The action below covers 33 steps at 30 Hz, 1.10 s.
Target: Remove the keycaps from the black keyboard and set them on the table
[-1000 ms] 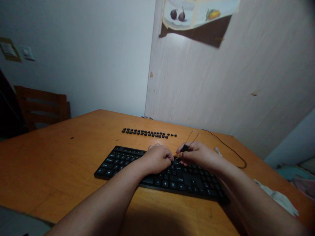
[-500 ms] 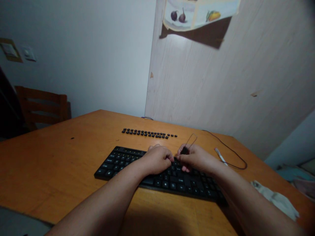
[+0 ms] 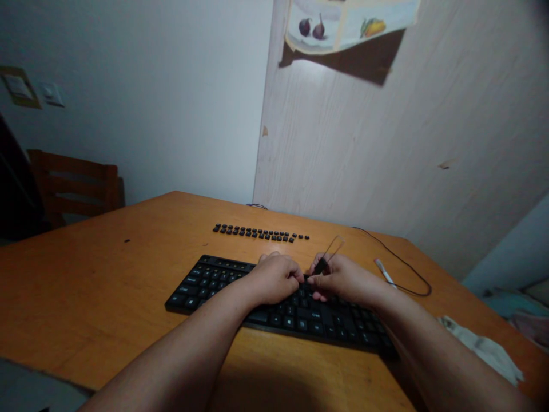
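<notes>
A black keyboard (image 3: 214,283) lies on the orange wooden table (image 3: 107,286) in front of me. My left hand (image 3: 274,277) rests curled on the keys near the keyboard's middle, fingers closed. My right hand (image 3: 341,279) is right beside it and pinches a wire keycap puller (image 3: 328,254) by its black handle, the wire loop pointing up and away. The fingertips of both hands meet over the same spot on the keyboard. What lies under them is hidden.
Two rows of several loose black keycaps (image 3: 257,232) lie behind the keyboard. A thin black cable (image 3: 403,269) loops at the right, with a small white object (image 3: 384,272) by it. A pale cloth (image 3: 484,349) lies at the right edge. A wooden chair (image 3: 72,183) stands at the left.
My right hand with the puller has come down and left onto the keys, closing against my left hand. The left hand has hardly moved.
</notes>
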### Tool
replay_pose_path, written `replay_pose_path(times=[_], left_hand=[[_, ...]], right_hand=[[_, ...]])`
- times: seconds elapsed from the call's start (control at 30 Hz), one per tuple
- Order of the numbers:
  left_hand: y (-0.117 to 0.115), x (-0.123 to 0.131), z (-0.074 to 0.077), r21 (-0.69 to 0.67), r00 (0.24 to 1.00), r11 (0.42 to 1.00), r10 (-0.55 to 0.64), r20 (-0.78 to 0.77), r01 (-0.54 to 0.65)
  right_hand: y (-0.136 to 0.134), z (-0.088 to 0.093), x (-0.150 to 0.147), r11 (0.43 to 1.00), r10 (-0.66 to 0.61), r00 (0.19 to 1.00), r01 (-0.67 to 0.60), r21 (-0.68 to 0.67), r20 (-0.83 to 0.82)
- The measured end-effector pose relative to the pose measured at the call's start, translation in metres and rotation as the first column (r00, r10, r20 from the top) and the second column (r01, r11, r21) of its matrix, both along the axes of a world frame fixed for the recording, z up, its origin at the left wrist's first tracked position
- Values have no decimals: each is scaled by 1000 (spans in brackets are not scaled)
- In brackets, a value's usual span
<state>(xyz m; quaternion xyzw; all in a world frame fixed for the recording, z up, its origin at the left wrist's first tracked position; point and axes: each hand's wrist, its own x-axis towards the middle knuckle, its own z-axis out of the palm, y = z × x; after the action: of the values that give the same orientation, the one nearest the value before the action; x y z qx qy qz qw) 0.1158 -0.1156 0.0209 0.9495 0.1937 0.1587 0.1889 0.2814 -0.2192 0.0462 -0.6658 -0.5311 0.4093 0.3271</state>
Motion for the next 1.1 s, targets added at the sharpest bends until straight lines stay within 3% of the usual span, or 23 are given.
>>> replay_pose_path(times=[0.2, 0.5, 0.63, 0.87, 1.1], left_hand=[[0, 0, -1, -8, 1000, 1000, 4, 6, -4], [-2, -2, 5, -22, 1000, 1000, 8, -28, -8], [-1, -1, 4, -35, 1000, 999, 11, -26, -12], [0, 1, 0, -52, 1000, 998, 16, -19, -17], [-1, 1, 1, -49, 999, 998, 34, -19, -35]], right_hand=[[3, -5, 8, 998, 45, 972, -55, 40, 233], [2, -5, 4, 983, 95, 919, -147, 108, 382], [1, -5, 1, 985, 81, 911, -136, 108, 404], [4, -8, 2, 996, 77, 953, -86, 21, 292], [3, -9, 1, 985, 54, 917, -114, 131, 395]])
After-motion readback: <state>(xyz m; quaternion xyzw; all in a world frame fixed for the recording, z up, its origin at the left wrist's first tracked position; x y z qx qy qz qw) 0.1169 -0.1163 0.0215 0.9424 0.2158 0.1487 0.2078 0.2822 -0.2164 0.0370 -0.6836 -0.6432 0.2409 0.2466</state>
